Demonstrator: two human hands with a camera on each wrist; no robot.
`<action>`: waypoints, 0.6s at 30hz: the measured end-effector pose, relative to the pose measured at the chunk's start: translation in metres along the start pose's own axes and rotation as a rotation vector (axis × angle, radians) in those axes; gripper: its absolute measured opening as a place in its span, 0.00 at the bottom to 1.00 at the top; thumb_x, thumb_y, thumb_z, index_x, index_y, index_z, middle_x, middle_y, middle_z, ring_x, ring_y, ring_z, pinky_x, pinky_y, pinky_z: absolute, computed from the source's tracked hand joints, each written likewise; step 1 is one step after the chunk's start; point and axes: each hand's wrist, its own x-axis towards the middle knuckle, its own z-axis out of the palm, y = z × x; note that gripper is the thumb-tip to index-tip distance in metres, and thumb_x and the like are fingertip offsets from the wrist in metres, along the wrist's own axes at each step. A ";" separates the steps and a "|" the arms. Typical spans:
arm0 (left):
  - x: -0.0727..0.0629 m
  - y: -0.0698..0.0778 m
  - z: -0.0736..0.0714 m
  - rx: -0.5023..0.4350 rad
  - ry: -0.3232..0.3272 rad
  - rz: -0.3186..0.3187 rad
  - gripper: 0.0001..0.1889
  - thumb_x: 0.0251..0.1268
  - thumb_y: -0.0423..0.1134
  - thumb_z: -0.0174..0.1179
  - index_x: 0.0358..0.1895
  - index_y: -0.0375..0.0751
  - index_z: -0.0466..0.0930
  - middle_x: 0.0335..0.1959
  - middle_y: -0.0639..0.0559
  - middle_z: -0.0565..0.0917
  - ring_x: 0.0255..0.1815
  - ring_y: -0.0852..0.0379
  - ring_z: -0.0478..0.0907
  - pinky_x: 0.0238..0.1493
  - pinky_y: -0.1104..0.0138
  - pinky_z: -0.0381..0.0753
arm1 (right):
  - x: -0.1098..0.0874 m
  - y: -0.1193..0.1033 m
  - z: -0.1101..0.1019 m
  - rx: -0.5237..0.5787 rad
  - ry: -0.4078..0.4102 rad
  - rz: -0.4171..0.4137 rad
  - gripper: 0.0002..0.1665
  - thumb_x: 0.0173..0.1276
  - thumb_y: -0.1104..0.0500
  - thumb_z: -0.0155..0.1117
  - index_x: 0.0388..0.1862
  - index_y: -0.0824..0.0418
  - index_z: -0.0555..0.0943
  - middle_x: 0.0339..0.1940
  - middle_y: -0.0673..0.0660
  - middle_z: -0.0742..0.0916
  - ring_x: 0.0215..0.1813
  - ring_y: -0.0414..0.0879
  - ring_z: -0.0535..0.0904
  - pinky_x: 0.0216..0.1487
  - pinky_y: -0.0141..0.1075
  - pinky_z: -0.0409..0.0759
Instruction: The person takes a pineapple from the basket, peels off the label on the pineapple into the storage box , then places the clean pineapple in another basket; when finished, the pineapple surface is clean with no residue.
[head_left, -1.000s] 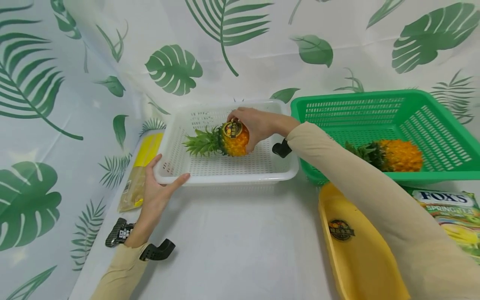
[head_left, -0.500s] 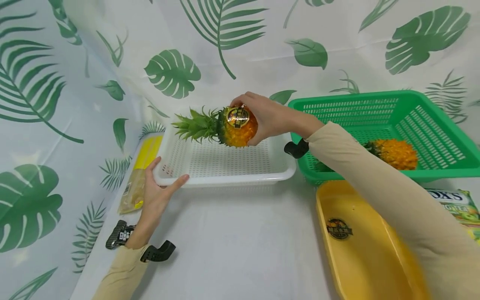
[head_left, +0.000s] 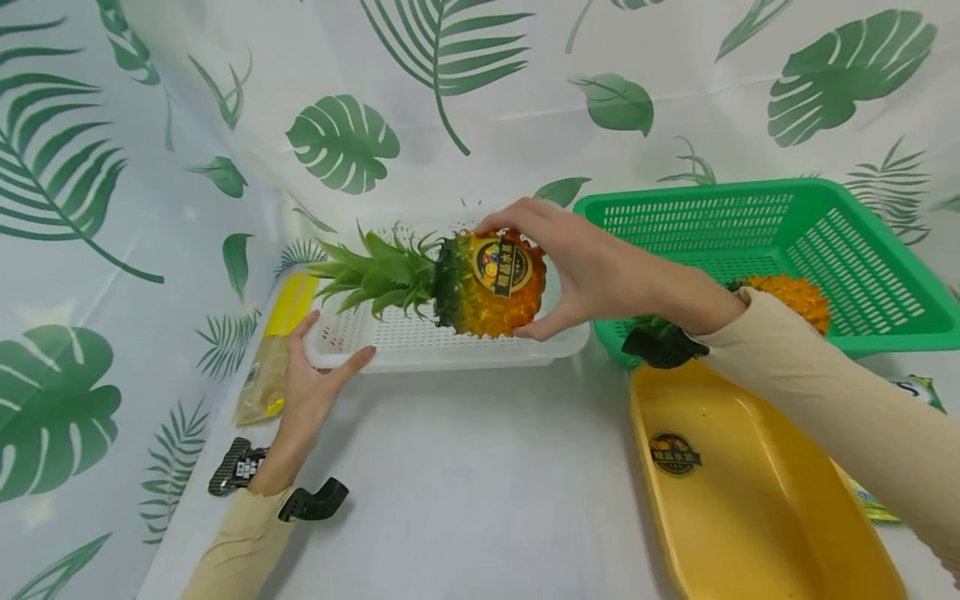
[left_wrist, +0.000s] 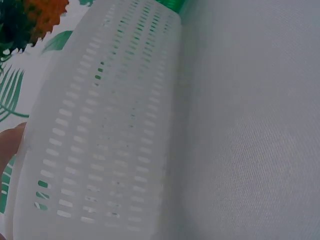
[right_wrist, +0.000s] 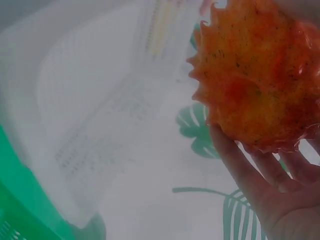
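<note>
My right hand [head_left: 600,271] grips a small pineapple [head_left: 483,287] by its orange base, thumb below and fingers above. The fruit lies sideways over the white basket [head_left: 450,359], its green crown pointing left and a round black-and-gold label facing up. Seen from the right wrist, the spiky base [right_wrist: 255,85] rests against my curved fingers [right_wrist: 232,155]. My left hand [head_left: 311,396] touches the basket's near left corner, its thumb straight along the front rim and a finger at the left side. The left wrist view shows the slotted basket wall [left_wrist: 110,125] with a fingertip [left_wrist: 12,140] at its rim.
To the right, a green basket [head_left: 892,342] contains another pineapple [head_left: 793,298], partly hidden by my right arm. A yellow tray [head_left: 720,492] stands in front of it. Under the sleeve shows part of a printed bag [head_left: 918,388]. A yellow-topped clear packet [head_left: 264,367] lies left of the white basket.
My right hand has lifted the pineapple out of the white basket, then brought it nearer and to the right. My left hand has stayed at the basket's corner.
</note>
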 end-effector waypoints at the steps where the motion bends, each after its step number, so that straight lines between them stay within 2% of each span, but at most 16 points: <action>1: 0.000 0.000 0.000 0.004 -0.003 0.000 0.55 0.63 0.47 0.76 0.85 0.55 0.45 0.85 0.45 0.47 0.74 0.44 0.58 0.71 0.48 0.65 | -0.005 -0.003 0.001 0.012 0.000 -0.012 0.55 0.49 0.55 0.89 0.74 0.62 0.69 0.68 0.58 0.76 0.64 0.50 0.74 0.57 0.47 0.83; 4: 0.000 0.000 0.000 -0.001 -0.005 0.003 0.54 0.65 0.44 0.75 0.85 0.54 0.44 0.85 0.44 0.48 0.75 0.43 0.59 0.72 0.47 0.64 | -0.020 -0.009 0.004 0.038 -0.017 -0.035 0.55 0.50 0.55 0.89 0.74 0.60 0.69 0.69 0.56 0.76 0.64 0.48 0.74 0.58 0.48 0.83; 7: 0.000 0.000 0.001 -0.042 -0.007 0.019 0.51 0.68 0.36 0.72 0.85 0.52 0.45 0.82 0.42 0.55 0.74 0.45 0.62 0.70 0.52 0.67 | -0.034 -0.015 0.009 0.053 -0.049 -0.044 0.55 0.50 0.55 0.89 0.74 0.60 0.69 0.69 0.56 0.75 0.64 0.48 0.74 0.58 0.47 0.83; 10: 0.000 0.000 0.001 -0.094 -0.015 0.034 0.50 0.68 0.30 0.69 0.85 0.51 0.45 0.79 0.42 0.62 0.72 0.46 0.66 0.68 0.58 0.69 | -0.044 -0.019 0.014 0.073 -0.092 -0.051 0.55 0.51 0.54 0.89 0.74 0.60 0.69 0.68 0.55 0.75 0.63 0.47 0.74 0.54 0.43 0.84; 14: -0.001 0.001 0.002 -0.104 -0.027 0.026 0.52 0.67 0.34 0.72 0.85 0.51 0.44 0.79 0.42 0.62 0.72 0.46 0.68 0.68 0.60 0.71 | -0.056 -0.025 0.020 0.085 -0.144 -0.050 0.54 0.54 0.51 0.87 0.75 0.58 0.68 0.69 0.54 0.74 0.64 0.46 0.73 0.54 0.42 0.84; 18: -0.001 0.001 0.002 -0.092 -0.030 0.005 0.53 0.67 0.38 0.73 0.85 0.53 0.42 0.79 0.43 0.61 0.69 0.47 0.70 0.62 0.66 0.72 | -0.066 -0.030 0.028 0.094 -0.202 -0.035 0.53 0.57 0.47 0.85 0.76 0.56 0.67 0.70 0.53 0.73 0.67 0.47 0.72 0.59 0.45 0.83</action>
